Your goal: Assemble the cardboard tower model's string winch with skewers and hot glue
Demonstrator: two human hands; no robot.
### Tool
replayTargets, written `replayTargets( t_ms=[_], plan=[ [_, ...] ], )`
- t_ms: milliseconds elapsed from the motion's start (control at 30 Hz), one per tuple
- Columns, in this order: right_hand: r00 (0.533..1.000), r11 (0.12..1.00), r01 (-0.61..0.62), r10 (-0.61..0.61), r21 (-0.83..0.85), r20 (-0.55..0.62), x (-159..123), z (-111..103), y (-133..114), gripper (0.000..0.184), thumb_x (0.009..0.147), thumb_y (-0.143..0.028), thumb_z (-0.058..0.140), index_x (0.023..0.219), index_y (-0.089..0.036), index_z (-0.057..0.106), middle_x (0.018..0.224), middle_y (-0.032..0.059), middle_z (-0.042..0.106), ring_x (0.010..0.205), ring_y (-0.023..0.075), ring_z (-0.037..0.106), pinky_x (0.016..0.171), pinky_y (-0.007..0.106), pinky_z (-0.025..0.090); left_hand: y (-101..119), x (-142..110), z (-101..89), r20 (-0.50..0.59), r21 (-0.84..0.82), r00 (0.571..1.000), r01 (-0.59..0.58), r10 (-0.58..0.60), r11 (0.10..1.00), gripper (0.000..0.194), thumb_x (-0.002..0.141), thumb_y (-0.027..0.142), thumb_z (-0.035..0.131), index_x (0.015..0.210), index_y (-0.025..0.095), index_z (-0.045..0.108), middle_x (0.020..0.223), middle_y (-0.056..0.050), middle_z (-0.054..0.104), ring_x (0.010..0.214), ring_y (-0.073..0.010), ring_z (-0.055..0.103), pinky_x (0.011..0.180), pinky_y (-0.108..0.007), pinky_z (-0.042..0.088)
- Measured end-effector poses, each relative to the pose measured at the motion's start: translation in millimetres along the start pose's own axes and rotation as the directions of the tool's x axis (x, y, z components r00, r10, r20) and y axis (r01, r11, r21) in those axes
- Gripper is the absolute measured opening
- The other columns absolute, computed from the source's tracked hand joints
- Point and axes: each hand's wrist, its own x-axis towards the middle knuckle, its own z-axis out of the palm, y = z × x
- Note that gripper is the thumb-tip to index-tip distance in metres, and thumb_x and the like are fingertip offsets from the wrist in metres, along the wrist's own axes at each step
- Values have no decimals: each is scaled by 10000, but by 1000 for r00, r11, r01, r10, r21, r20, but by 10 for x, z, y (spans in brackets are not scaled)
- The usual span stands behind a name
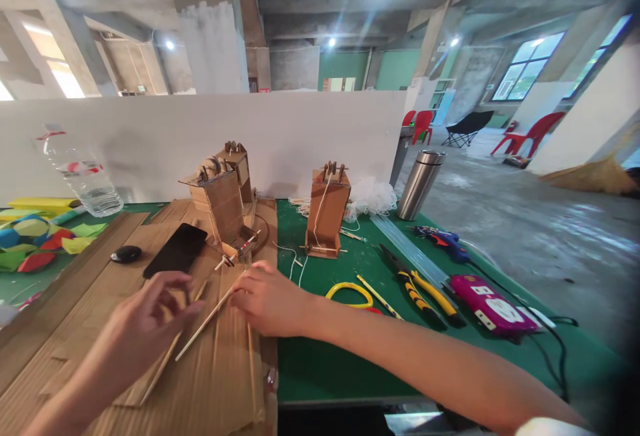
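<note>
My right hand (265, 297) reaches in from the right, its fingers closed on the upper end of a thin pale wooden stick (203, 331). The stick slants down to the left over a cardboard sheet (215, 389). To its left, my left hand (155, 319) hovers with curved fingers and the thumb apart, nothing plainly held. Another thin stick (163, 373) lies below that hand. Just beyond my right hand stands a cardboard model (220, 206) with round wheels on top and a small stick frame at its base. A black phone (176, 249) lies behind my left hand.
A second cardboard model (327, 213) with white string stands on the green table. Pliers (413, 289), yellow-handled scissors (350, 293), a glue gun (443, 241), a magenta box (493, 306) and a steel flask (421, 185) sit right. A bottle (83, 173) stands left.
</note>
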Motion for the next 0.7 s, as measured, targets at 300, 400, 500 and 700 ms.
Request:
replayTargets(
  t_ms=[300, 400, 500, 700],
  plan=[
    [684, 670, -720, 729, -179, -24, -1335, -667, 952, 204, 897, -216, 451, 976, -184, 637, 1032, 82, 654, 1006, 229, 541, 877, 372, 345, 1290, 646, 856, 213, 66, 913, -368, 347, 928, 281, 893, 357, 396, 1095, 275, 573, 905, -12, 616, 787, -156, 606, 746, -293, 457],
    [514, 499, -825, 858, -264, 14, -1625, -723, 1187, 218, 875, -225, 455, 1004, -189, 627, 1048, 94, 650, 1038, 260, 543, 857, 383, 370, 1421, 973, 1189, 206, 154, 909, -396, 363, 905, 304, 881, 282, 419, 1140, 250, 575, 1058, -64, 569, 895, -179, 606, 792, -303, 458],
    [384, 369, -873, 923, -319, 19, -1831, -737, 1335, 235, 859, -244, 447, 1007, -192, 623, 1076, 105, 644, 1040, 284, 551, 848, 410, 384, 1436, 1208, 1473, 254, 184, 900, -404, 354, 896, 299, 847, 234, 453, 1115, 232, 585, 1023, -72, 563, 907, -191, 604, 786, -299, 463],
    [213, 172, -906, 975, -387, -65, -2231, -938, 1469, 268, 843, -266, 428, 1000, -209, 638, 1082, 103, 652, 1032, 312, 562, 867, 454, 386, 1325, 1289, 1703, 283, 231, 866, -480, 413, 846, 271, 849, 284, 461, 1076, 224, 595, 977, -85, 568, 943, -227, 592, 788, -321, 471]
  ],
)
